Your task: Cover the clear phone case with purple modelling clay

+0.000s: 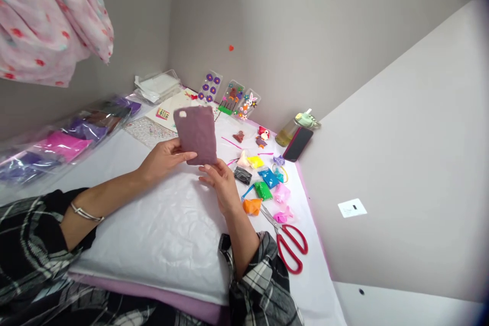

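A mauve phone case [197, 135] is held up in front of me, tilted upright, with a cut-out at its upper left corner. Its surface looks slightly uneven, as if coated. My left hand [167, 158] pinches the lower left edge, thumb across the face. At the lower right corner, my right hand [219, 178] grips the case between thumb and fingers. Beneath both hands lies a white, padded, plastic-covered surface [160, 234]. Right of my right hand are small clay packets, among them an orange one [252, 207], a green one [263, 190] and a blue one [269, 178].
Red-handled scissors [292, 247] lie at the right. A phone [298, 144] leans against a bottle [286, 132]. Decorated clear cases [209, 86] stand along the wall. Bagged clay packs [66, 145] lie at the left, near a rhinestone sheet [147, 131]. Pink cloth [53, 20] hangs upper left.
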A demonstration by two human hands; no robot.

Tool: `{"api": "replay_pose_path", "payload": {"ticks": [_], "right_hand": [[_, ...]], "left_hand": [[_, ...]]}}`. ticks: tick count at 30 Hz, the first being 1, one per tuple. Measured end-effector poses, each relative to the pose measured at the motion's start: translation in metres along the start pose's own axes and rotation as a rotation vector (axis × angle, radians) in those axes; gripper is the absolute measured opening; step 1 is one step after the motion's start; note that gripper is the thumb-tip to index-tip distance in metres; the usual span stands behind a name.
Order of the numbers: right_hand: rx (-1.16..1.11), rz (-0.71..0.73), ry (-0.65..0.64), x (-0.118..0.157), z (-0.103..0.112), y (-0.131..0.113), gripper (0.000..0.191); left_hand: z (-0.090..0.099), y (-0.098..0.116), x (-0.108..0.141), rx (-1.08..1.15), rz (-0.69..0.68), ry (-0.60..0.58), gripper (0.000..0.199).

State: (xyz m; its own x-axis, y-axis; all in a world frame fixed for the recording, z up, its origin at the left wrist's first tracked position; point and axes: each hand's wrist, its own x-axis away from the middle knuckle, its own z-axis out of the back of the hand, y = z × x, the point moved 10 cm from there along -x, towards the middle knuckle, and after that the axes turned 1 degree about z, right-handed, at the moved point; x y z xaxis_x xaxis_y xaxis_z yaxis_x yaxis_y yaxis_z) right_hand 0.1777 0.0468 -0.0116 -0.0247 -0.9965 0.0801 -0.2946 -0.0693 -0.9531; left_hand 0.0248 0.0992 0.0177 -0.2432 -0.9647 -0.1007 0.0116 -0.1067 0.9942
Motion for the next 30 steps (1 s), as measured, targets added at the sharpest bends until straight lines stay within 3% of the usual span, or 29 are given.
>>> {"api": "replay_pose_path", "payload": {"ticks": [3,7,12,18,24,30], "right_hand": [[-0.038,-0.028,-0.02,0.0,-0.002,0.0,0.029],[-0.153,-0.095,-0.023,0.0,-0.003,0.003,0.032],[-0.208,-0.086,0.027,-0.002,0.004,0.002,0.03],[-0.229,-0.066,0.08,-0.004,0.01,0.004,0.032],[-0.179,-0.05,0.101,-0.005,0.012,0.004,0.026],[-0.074,0.039,0.234,-0.006,0.034,0.003,0.023]], "left_hand": [[0.006,0.017,0.004,-0.091,-0.118,0.053,0.024],[-0.005,0.035,0.007,-0.199,-0.285,-0.05,0.023],[-0.015,0.024,0.004,-0.214,-0.286,-0.151,0.02],[-0.018,0.022,0.007,-0.2,-0.319,-0.144,0.019],[-0.017,0.018,0.005,-0.145,-0.26,-0.149,0.015],[-0.017,-0.01,-0.003,0.049,-0.034,-0.162,0.032]]}}
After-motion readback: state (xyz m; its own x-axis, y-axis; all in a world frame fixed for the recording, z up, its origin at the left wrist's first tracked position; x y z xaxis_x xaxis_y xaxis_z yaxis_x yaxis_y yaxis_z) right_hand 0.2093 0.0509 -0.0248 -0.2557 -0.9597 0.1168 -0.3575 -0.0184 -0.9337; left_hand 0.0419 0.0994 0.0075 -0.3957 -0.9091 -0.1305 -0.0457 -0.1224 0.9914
